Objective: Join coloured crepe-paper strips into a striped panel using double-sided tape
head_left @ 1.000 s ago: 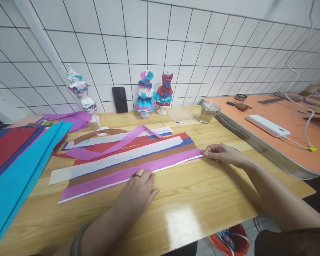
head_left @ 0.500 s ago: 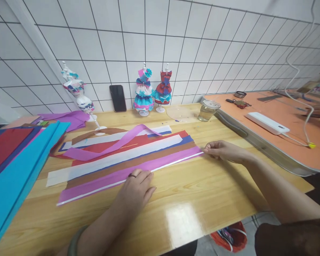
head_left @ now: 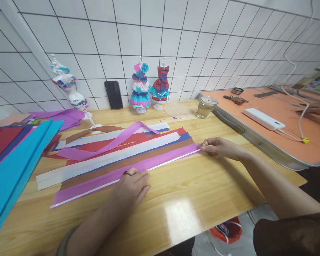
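Observation:
A long purple paper strip (head_left: 160, 159) lies nearest me on the table, with a thin white tape (head_left: 173, 162) running along its front edge. My left hand (head_left: 132, 186) rests on the tape and paper near the middle, fingers laid flat and thumb apart. At the strip's right end, my right hand (head_left: 214, 147) is closed in a pinch on the tape's end; whether paper is also between the fingertips is hidden. Behind lie overlapping brown (head_left: 149, 155), blue (head_left: 185, 137), white (head_left: 109, 156) and red (head_left: 177, 132) strips, and a loose curled purple strip (head_left: 117, 140).
Folded turquoise paper (head_left: 21, 170) covers the left side. Small dress forms (head_left: 140, 90), a phone (head_left: 113, 95) and a lidded cup (head_left: 206, 107) stand along the back. An orange-topped table (head_left: 272, 142) adjoins at right, bearing a white power bank (head_left: 263, 119); another person's hand (head_left: 318, 107) is there.
The whole view has shifted slightly, so things sit a little further left. Both hands keep nearly the same places on the purple strip and its tape.

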### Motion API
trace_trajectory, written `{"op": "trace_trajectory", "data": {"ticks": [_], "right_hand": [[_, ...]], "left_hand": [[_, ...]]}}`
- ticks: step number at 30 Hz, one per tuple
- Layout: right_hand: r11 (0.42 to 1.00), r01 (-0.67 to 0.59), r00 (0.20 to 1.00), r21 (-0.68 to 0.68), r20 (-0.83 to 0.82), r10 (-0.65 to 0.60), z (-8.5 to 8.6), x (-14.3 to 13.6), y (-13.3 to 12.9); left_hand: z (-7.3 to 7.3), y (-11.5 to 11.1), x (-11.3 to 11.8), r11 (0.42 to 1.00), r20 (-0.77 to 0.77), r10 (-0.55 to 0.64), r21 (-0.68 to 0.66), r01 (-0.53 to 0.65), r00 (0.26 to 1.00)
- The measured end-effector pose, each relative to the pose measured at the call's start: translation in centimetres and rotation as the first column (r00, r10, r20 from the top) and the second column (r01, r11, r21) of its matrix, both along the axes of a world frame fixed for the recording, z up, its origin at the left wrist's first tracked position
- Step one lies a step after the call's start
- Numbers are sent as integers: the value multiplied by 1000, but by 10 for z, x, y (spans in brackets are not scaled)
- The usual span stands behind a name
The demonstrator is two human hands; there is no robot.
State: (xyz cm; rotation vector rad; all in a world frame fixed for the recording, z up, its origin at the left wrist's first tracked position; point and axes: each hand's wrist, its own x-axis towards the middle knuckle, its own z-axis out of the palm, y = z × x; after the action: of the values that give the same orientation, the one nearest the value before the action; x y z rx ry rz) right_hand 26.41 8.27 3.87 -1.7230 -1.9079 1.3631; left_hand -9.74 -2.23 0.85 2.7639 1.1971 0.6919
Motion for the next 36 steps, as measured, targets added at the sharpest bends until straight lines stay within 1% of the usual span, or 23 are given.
{"op": "trace_trajectory", "data": {"ticks": [3, 6, 8, 10, 12, 15, 17, 19, 24, 29, 36], "right_hand": [[999, 3, 998, 32, 60, -5, 3, -2, -2], [992, 28, 988, 123, 146, -46, 6, -4, -4], [985, 54, 989, 161, 128, -75, 7, -5, -4], [983, 70, 994, 168, 71, -83, 7, -6, -3], [987, 75, 997, 145, 5, -77, 4, -6, -2], [997, 64, 995, 47, -85, -60, -2, -4, 0], [999, 53, 993, -12, -108, -54, -6, -3, 0], [998, 56, 994, -35, -97, -59, -9, -3, 1], [997, 74, 997, -15, -21, -74, -12, -3, 3], [998, 53, 996, 19, 66, -54, -9, -6, 5], [1000, 9, 995, 0, 101, -9, -5, -6, 7]], "left_hand": [[1, 1, -2, 1000, 11, -1, -10, 1, 1000], [-2, 2, -3, 1000, 27, -10, -1, 10, 1000], [-3, 3, -3, 1000, 27, -13, -1, 13, 1000], [-5, 3, -4, 1000, 17, -15, -6, 15, 1000], [-5, 3, -5, 1000, -2, -8, -13, 8, 1000], [-5, 3, -6, 1000, -16, -2, -14, 2, 1000], [-4, 2, -6, 1000, -12, -11, -7, 10, 1000], [-4, 2, -5, 1000, -3, -14, 0, 14, 1000], [-4, 3, -5, 1000, 21, -19, -5, 20, 1000], [-4, 4, -6, 999, 80, -17, -39, 20, 997], [-4, 5, -7, 999, 132, -28, -42, 34, 991]]}}
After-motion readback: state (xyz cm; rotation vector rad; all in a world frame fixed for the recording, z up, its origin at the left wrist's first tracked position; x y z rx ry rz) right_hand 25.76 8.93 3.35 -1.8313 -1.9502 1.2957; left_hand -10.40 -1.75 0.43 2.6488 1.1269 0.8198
